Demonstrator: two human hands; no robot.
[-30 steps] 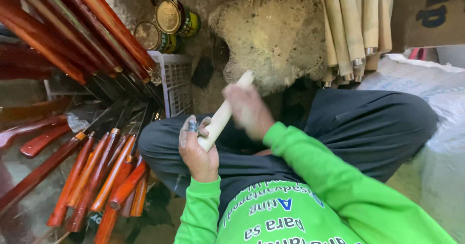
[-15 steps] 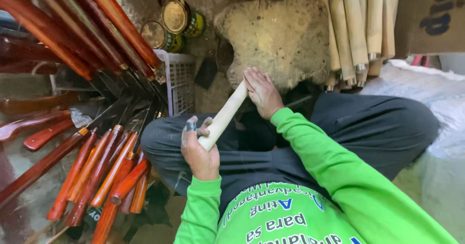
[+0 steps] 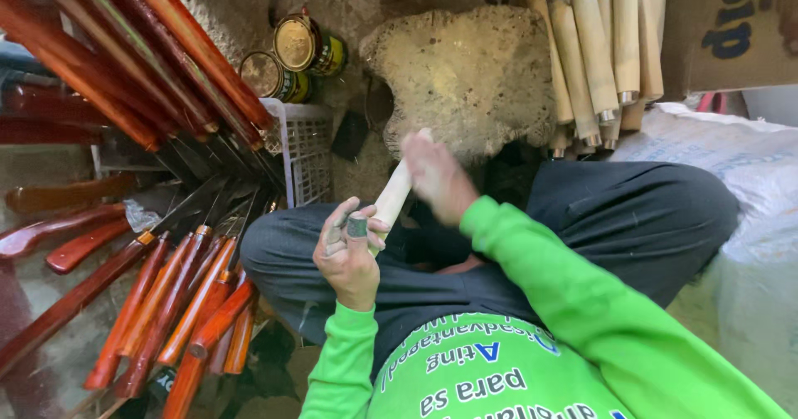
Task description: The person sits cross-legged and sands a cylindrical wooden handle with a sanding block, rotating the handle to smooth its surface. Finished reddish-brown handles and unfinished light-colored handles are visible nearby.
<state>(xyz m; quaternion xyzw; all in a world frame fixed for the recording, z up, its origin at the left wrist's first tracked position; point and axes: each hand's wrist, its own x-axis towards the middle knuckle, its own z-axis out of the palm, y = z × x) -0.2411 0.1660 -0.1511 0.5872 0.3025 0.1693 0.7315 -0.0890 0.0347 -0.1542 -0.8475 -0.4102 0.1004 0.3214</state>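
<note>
Pale stick (image 3: pixel 394 193) gripped low by left hand (image 3: pixel 347 253), right hand (image 3: pixel 436 176) blurred on upper part, grip unclear, stone block (image 3: pixel 465 74) just behind, red handles (image 3: pixel 179 298) left on dusty floor.

Two round gold-lidded tins (image 3: pixel 289 59) stand at top centre-left; a brown cardboard box (image 3: pixel 731 24) with dark-blue lettering sits top right.

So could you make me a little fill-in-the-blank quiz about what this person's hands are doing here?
1. The left hand grips the lower end of a pale wooden ___.
2. The right hand shows ___ from motion on the handle.
3. The varnished handles on the left are reddish-___.
4. Two round ___ sit beside the white basket.

Missing words: handle; blurred; brown; cans
</note>
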